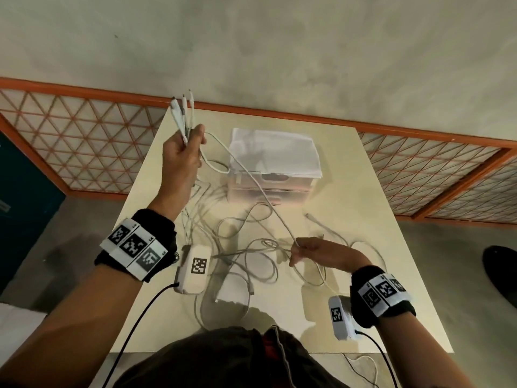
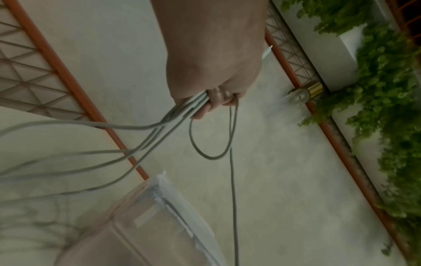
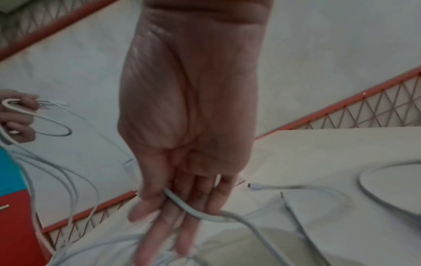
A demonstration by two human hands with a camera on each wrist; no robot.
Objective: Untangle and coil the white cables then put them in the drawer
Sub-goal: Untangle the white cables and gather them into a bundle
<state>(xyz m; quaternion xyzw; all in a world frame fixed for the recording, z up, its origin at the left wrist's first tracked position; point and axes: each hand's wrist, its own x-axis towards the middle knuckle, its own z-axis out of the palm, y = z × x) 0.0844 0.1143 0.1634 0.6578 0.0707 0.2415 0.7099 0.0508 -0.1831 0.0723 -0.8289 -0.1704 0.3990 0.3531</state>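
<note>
My left hand (image 1: 193, 144) is raised over the table's far left and grips a bunch of white cables, whose connector ends (image 1: 181, 106) stick up above the fist. The left wrist view shows that hand (image 2: 212, 100) closed round several strands (image 2: 159, 126) and a small loop (image 2: 212, 144). One white cable (image 1: 260, 189) runs taut down to my right hand (image 1: 296, 249), which pinches it low over the table. There the strand (image 3: 189, 207) crosses my fingers (image 3: 168, 225). A tangle of cables (image 1: 251, 256) lies between my hands. The translucent drawer unit (image 1: 271, 189) stands behind it, shut.
A white cloth (image 1: 274, 149) covers the drawer unit's top. A loose connector (image 3: 255, 186) and a white flat block (image 1: 232, 288) lie on the beige table (image 1: 377, 303). An orange lattice railing (image 1: 84, 141) runs behind the table. A dark shoe (image 1: 500, 275) is on the floor at right.
</note>
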